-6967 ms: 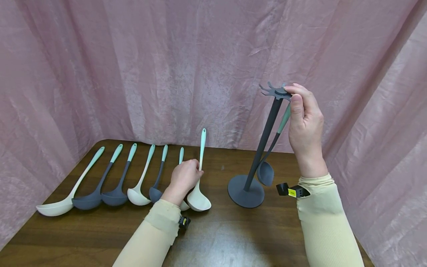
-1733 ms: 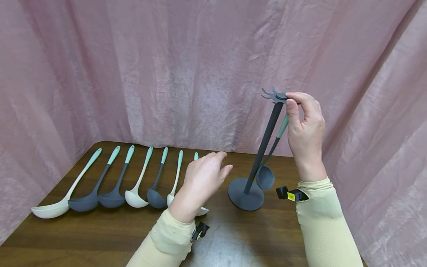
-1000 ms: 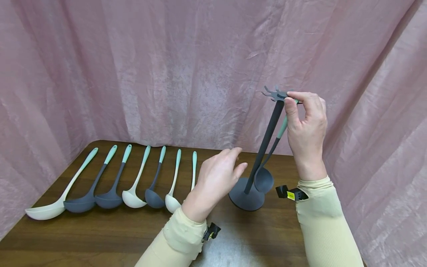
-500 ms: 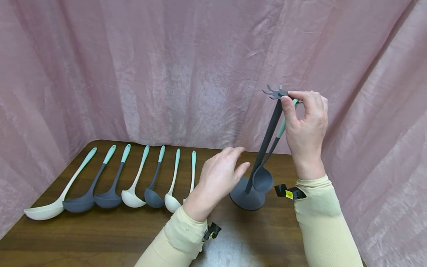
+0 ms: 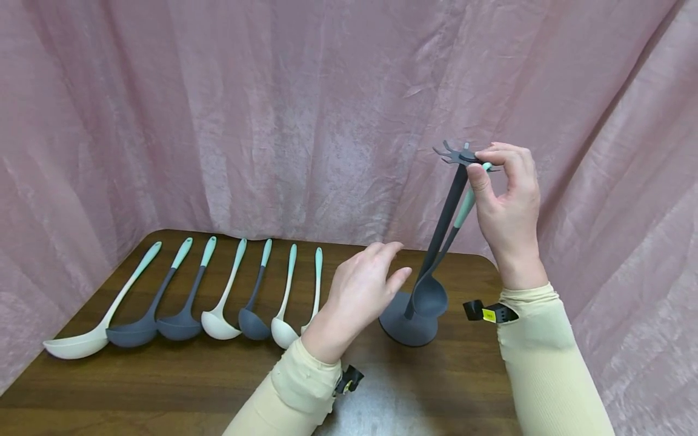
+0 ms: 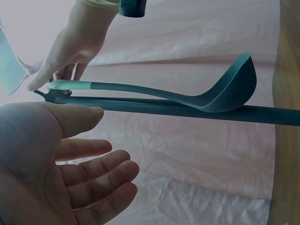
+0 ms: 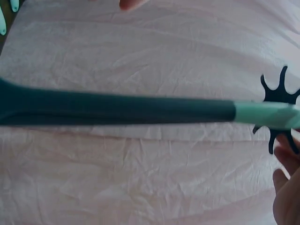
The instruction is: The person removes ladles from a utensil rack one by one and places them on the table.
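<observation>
A dark grey utensil stand (image 5: 448, 206) rises at the right of the table, with a round base and a hooked top (image 5: 458, 154). From it hangs a grey ladle (image 5: 431, 297) with a mint handle, its bowl in front of the pole. My right hand (image 5: 512, 209) grips the hooked top between thumb and fingers, close by the handle's end; some fingertips are hidden. Left of the pole, my left hand (image 5: 360, 287) is held with fingers relaxed and nothing in it, as the left wrist view confirms. Behind it, a white ladle (image 5: 318, 272) has its bowl mostly covered.
Several more white and grey ladles, such as a white one (image 5: 283, 332) and a grey one (image 5: 254, 324), lie in a row across the left of the wooden table (image 5: 163, 387). Pink curtains (image 5: 327, 121) hang behind and at both sides.
My left hand has let go of the white ladle, leaving it at the row's right end, and moved right toward the stand. The hanging ladle has shifted round to the pole's front.
</observation>
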{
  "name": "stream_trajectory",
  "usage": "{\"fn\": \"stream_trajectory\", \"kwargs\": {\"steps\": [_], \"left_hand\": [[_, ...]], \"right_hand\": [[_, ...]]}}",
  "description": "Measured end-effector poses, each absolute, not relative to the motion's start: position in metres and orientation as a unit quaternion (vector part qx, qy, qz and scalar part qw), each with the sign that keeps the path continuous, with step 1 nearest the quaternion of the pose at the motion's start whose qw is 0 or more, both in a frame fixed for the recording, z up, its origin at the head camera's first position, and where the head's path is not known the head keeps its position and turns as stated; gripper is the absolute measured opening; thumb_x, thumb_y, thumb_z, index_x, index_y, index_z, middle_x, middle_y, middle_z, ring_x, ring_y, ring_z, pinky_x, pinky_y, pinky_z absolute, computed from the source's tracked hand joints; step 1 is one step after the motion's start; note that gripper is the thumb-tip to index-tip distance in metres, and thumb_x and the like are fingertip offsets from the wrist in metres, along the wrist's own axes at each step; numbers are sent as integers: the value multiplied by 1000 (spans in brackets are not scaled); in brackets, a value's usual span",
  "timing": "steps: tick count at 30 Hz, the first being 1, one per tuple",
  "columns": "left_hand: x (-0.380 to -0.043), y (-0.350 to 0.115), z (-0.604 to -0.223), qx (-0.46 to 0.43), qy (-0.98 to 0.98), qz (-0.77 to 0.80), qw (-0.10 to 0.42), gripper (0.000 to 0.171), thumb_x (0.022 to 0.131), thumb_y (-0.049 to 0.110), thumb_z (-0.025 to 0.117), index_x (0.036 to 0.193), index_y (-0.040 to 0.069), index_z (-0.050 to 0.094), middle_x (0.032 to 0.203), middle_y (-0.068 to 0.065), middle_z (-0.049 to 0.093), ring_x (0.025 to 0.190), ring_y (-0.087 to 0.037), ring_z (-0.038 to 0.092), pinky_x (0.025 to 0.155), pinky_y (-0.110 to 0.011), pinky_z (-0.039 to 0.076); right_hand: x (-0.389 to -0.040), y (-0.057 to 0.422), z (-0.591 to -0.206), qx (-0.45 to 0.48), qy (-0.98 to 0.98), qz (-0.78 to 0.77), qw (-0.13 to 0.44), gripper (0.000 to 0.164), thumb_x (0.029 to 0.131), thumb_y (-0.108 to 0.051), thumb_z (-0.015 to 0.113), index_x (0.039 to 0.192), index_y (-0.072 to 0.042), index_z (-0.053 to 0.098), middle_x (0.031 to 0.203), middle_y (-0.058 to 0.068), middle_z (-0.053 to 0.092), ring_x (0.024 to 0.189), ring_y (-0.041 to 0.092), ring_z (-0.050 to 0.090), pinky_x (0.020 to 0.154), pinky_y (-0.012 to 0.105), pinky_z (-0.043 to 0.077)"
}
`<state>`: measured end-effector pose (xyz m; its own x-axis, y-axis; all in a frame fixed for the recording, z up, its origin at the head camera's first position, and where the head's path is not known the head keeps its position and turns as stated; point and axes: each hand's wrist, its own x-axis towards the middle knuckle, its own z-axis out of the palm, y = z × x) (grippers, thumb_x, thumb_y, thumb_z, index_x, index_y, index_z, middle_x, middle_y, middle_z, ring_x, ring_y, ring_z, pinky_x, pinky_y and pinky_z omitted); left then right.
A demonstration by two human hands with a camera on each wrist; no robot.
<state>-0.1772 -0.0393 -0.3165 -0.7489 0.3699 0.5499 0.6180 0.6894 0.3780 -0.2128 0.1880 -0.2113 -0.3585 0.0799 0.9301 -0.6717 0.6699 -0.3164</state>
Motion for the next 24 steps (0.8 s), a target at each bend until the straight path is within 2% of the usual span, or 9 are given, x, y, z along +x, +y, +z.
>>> {"fn": "stream_trajectory", "kwargs": {"steps": [3, 7, 10, 13, 17, 20, 24], "left_hand": [[-176, -40, -316, -277, -892, -283, 220, 43, 105, 35, 79, 142, 16, 72, 124, -3, 76, 98, -21, 76, 76, -40, 61], [-175, -41, -316, -279, -891, -284, 219, 43, 105, 35, 79, 142, 15, 72, 124, -4, 76, 99, -22, 76, 76, -40, 61], [-175, -41, -315, -280, -890, -284, 220, 43, 105, 35, 79, 142, 14, 72, 124, -4, 77, 97, -22, 76, 75, -40, 61], [-175, -41, -314, -281, -889, -287, 222, 43, 105, 35, 79, 142, 14, 72, 124, -4, 77, 95, -22, 76, 73, -40, 61], [-175, -41, -313, -282, -887, -291, 222, 43, 105, 34, 79, 142, 13, 72, 123, -4, 77, 95, -22, 76, 73, -40, 61], [-175, -40, -313, -281, -888, -293, 217, 43, 105, 35, 79, 142, 13, 72, 124, -4, 76, 96, -21, 75, 74, -40, 61], [-175, -38, -314, -280, -891, -295, 205, 44, 106, 36, 79, 143, 14, 71, 124, -3, 76, 98, -20, 75, 76, -40, 61]], "right_hand": [[-209, 188, -208, 237, -742, 369, 507, 67, 103, -60, 72, 126, 3, 76, 133, 19, 71, 133, 22, 60, 115, 32, 40], [-197, 179, -202, 252, -744, 380, 488, 54, 106, -46, 74, 131, 2, 76, 134, 21, 71, 132, 16, 62, 116, 31, 42], [-192, 174, -200, 237, -748, 376, 493, 43, 106, -37, 77, 129, 0, 78, 130, 20, 73, 125, 12, 63, 111, 28, 44], [-195, 173, -200, 215, -753, 357, 508, 32, 103, -26, 81, 126, -3, 81, 126, 17, 75, 120, 15, 65, 108, 27, 45], [-206, 178, -205, 198, -755, 334, 528, 35, 102, -35, 83, 123, -7, 83, 122, 14, 77, 120, 27, 66, 108, 30, 44], [-209, 179, -207, 191, -757, 320, 536, 42, 101, -47, 81, 123, -11, 84, 121, 11, 77, 119, 32, 65, 104, 33, 45], [-207, 175, -207, 174, -768, 299, 539, 35, 101, -41, 82, 124, -14, 84, 121, 9, 77, 117, 32, 65, 97, 36, 45]]}}
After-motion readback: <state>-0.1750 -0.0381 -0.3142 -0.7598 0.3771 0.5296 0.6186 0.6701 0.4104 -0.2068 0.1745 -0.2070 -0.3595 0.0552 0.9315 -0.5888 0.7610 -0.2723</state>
